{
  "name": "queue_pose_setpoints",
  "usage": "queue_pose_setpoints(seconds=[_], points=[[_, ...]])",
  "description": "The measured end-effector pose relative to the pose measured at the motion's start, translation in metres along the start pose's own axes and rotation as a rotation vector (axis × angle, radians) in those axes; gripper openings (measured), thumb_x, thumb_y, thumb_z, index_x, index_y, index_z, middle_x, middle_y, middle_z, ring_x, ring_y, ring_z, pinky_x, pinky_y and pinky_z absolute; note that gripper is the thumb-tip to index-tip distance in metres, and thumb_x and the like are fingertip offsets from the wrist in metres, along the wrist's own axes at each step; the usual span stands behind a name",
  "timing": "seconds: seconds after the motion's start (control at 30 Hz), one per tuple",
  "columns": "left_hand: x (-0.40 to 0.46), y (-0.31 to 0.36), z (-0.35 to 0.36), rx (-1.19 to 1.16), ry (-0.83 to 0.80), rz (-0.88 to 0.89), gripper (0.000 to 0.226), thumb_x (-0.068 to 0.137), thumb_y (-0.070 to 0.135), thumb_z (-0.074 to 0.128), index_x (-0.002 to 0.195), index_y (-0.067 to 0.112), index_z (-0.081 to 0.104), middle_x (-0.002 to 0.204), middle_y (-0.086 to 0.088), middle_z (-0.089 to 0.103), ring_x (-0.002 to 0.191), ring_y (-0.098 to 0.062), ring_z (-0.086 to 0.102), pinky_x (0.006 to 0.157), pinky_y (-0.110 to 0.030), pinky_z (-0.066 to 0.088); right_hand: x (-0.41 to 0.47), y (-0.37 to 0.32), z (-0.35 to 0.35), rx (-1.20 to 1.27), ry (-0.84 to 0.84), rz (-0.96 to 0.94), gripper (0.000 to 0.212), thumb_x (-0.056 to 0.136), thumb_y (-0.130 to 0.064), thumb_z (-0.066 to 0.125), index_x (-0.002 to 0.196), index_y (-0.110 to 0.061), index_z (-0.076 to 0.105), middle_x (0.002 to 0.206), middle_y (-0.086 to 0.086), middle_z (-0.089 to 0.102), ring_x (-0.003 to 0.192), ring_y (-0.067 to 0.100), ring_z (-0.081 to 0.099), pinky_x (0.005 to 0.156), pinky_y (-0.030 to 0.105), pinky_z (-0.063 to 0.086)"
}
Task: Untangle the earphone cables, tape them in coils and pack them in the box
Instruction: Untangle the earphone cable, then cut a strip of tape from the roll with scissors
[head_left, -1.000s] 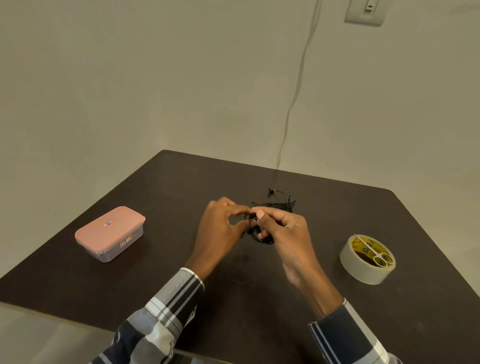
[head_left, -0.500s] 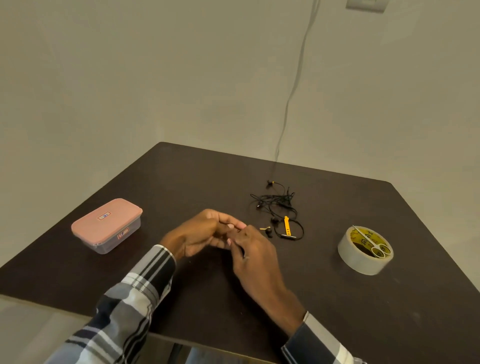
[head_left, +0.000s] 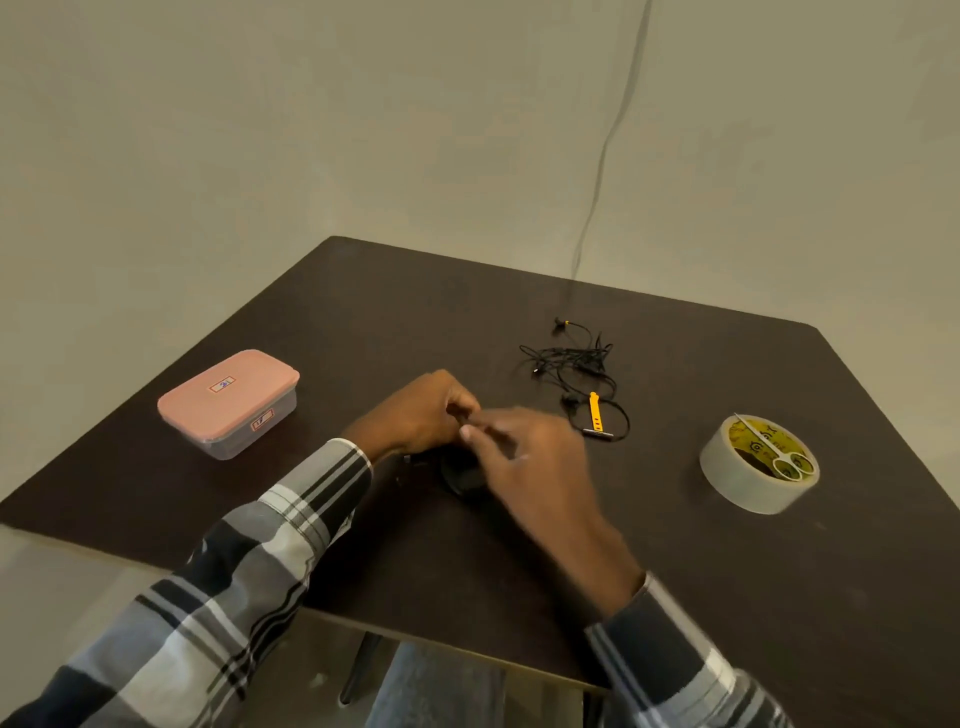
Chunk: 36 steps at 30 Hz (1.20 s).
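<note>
Hands (head_left: 467, 431) slid nearer the front edge, off the tangle (head_left: 576, 374) | both fingers pinching a coil (head_left: 462, 480), I think | tip: wind slow, keep loops even

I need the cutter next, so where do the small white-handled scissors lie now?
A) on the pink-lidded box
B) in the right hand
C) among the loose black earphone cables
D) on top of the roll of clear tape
D: the small white-handled scissors lie across the top of the roll of clear tape.

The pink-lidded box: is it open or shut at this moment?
Shut. The pink lid sits flat and square on the clear box, with no gap showing. Neither hand touches it; it stands apart at the table's left.
</note>
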<state>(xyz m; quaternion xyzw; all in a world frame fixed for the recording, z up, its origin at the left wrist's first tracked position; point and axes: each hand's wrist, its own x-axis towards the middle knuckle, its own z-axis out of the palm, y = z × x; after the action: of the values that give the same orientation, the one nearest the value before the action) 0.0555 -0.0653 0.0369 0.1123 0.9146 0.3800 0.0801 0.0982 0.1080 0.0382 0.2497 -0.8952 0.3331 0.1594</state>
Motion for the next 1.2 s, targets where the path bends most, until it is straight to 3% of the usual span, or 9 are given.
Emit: queue_pose_setpoints(seconds=[0.13, 0.23, 0.43, 0.57, 0.7, 0.8, 0.87, 1.0, 1.2], points=[[-0.002, 0.0, 0.006, 0.107, 0.06, 0.072, 0.011, 0.081, 0.017, 0.078, 0.089, 0.024, 0.078, 0.076, 0.016, 0.07, 0.07, 0.006, 0.064, 0.065, -0.01, 0.047, 0.014, 0.032, -0.015, 0.007, -0.205, 0.167, 0.04, 0.087, -0.041, 0.074, 0.121, -0.019, 0.072, 0.121, 0.0, 0.069, 0.115, 0.015, 0.061, 0.095, 0.031, 0.048], [-0.004, -0.005, 0.011, 0.124, 0.118, 0.081, 0.009, 0.081, 0.019, 0.078, 0.088, 0.024, 0.078, 0.082, 0.012, 0.071, 0.068, 0.005, 0.061, 0.066, -0.014, 0.047, 0.009, 0.042, -0.008, 0.004, -0.271, 0.159, 0.034, 0.086, -0.039, 0.075, 0.115, -0.023, 0.075, 0.11, -0.002, 0.071, 0.104, 0.015, 0.064, 0.088, 0.033, 0.051], [-0.01, -0.013, 0.004, 0.03, 0.15, 0.067, 0.011, 0.089, 0.026, 0.07, 0.098, 0.022, 0.077, 0.092, 0.013, 0.073, 0.084, 0.004, 0.066, 0.078, -0.015, 0.05, 0.01, 0.046, -0.001, 0.083, -0.149, 0.167, 0.016, 0.093, -0.029, 0.068, 0.101, -0.021, 0.078, 0.101, -0.005, 0.073, 0.095, 0.009, 0.064, 0.08, 0.026, 0.048], [-0.009, -0.016, -0.003, -0.065, 0.237, 0.032, 0.011, 0.09, 0.024, 0.069, 0.096, 0.018, 0.076, 0.081, 0.013, 0.071, 0.068, 0.009, 0.063, 0.067, -0.011, 0.045, 0.018, 0.049, -0.006, 0.155, -0.105, 0.22, 0.019, 0.097, -0.026, 0.064, 0.105, -0.016, 0.077, 0.107, -0.008, 0.073, 0.101, 0.003, 0.063, 0.08, 0.015, 0.044], [-0.005, -0.02, -0.011, -0.167, 0.303, 0.023, 0.009, 0.089, 0.021, 0.071, 0.09, 0.015, 0.077, 0.081, -0.001, 0.075, 0.074, -0.013, 0.07, 0.074, -0.033, 0.058, 0.021, 0.055, -0.012, 0.196, -0.052, 0.239, 0.015, 0.095, -0.025, 0.065, 0.101, -0.019, 0.078, 0.101, -0.013, 0.074, 0.099, 0.001, 0.065, 0.086, 0.024, 0.05], [-0.001, -0.013, -0.019, -0.172, 0.346, 0.051, 0.01, 0.089, 0.023, 0.071, 0.089, 0.014, 0.076, 0.081, -0.003, 0.075, 0.079, -0.026, 0.072, 0.076, -0.039, 0.059, 0.022, 0.058, -0.021, 0.194, -0.025, 0.229, 0.015, 0.095, -0.027, 0.066, 0.101, -0.02, 0.079, 0.098, -0.013, 0.074, 0.094, 0.001, 0.067, 0.086, 0.03, 0.055], [0.003, 0.0, -0.021, -0.168, 0.355, 0.082, 0.01, 0.089, 0.022, 0.07, 0.09, 0.014, 0.076, 0.082, -0.002, 0.075, 0.078, -0.022, 0.072, 0.076, -0.035, 0.059, 0.022, 0.061, -0.03, 0.187, 0.001, 0.227, 0.014, 0.094, -0.027, 0.067, 0.099, -0.021, 0.079, 0.096, -0.014, 0.075, 0.091, 0.001, 0.068, 0.083, 0.03, 0.055], [0.012, 0.03, -0.023, -0.106, 0.38, 0.166, 0.015, 0.09, 0.022, 0.07, 0.09, 0.009, 0.077, 0.081, 0.001, 0.074, 0.067, 0.001, 0.066, 0.071, -0.021, 0.055, 0.028, 0.063, -0.049, 0.176, 0.038, 0.231, 0.012, 0.093, -0.027, 0.068, 0.094, -0.023, 0.079, 0.087, -0.013, 0.075, 0.079, 0.004, 0.068, 0.074, 0.03, 0.055], [0.036, 0.089, 0.01, -0.116, 0.328, 0.264, 0.015, 0.089, 0.025, 0.07, 0.086, 0.011, 0.077, 0.071, 0.009, 0.071, 0.063, 0.001, 0.062, 0.069, -0.025, 0.053, 0.009, 0.074, -0.109, 0.118, 0.2, 0.236, 0.013, 0.093, -0.024, 0.067, 0.095, -0.019, 0.079, 0.089, -0.011, 0.075, 0.084, 0.004, 0.07, 0.078, 0.029, 0.058]])
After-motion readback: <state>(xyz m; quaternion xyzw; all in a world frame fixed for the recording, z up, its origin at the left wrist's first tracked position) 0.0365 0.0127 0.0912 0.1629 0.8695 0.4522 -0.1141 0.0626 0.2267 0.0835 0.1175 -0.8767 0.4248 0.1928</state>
